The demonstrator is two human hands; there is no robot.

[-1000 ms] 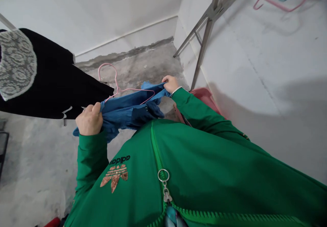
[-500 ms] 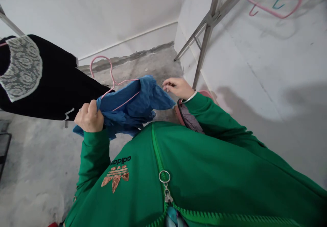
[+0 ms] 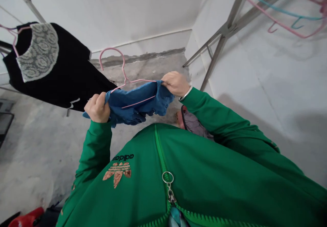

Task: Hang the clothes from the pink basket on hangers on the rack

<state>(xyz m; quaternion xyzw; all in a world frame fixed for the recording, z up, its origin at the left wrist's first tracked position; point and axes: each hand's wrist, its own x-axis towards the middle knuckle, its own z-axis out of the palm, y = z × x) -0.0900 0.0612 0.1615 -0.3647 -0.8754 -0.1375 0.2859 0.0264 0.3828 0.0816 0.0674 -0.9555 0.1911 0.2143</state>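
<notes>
A blue cloth garment is stretched between my hands, with a pink wire hanger partly inside it. The hanger's hook sticks out beyond the cloth at the top, and one thin pink arm shows across the blue fabric. My left hand grips a bunched part of the garment near the hanger's left end. My right hand pinches the garment's other edge between its fingers. The hanger's right end is hidden in the cloth.
A black garment with a lace collar hangs at the left. A metal rack stands in the right corner, with several coloured hangers above. A grey and pink bag sits beyond my right arm. A red object lies on the concrete floor.
My right hand has moved from beside the cloth onto its edge and now grips it. The garment is drawn tighter over the hanger, and the view has shifted slightly.
</notes>
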